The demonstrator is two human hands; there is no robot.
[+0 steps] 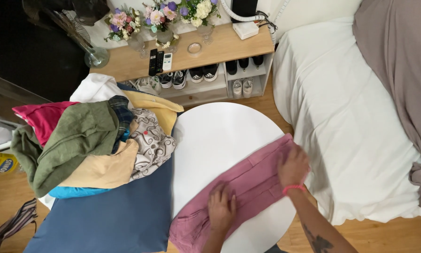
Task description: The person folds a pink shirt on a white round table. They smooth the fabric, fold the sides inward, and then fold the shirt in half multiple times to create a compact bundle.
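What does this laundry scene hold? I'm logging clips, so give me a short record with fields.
Setting: bedroom, round white table beside a white bed
Left hand: flat on pink garment, fingers spread
Right hand: flat on the same garment, pink wristband
Garment: spread across the table, partly folded
Left of table: heap of mixed clothes on a blue cushion
Behind: wooden shelf with flower vases, remotes, shoes below

A yellow package (pixel 4 164) with dark blue lettering sits at the far left edge of the frame, about halfway down, on the wooden floor, partly hidden behind an olive green garment (pixel 65 145). No signs or screens are visible.
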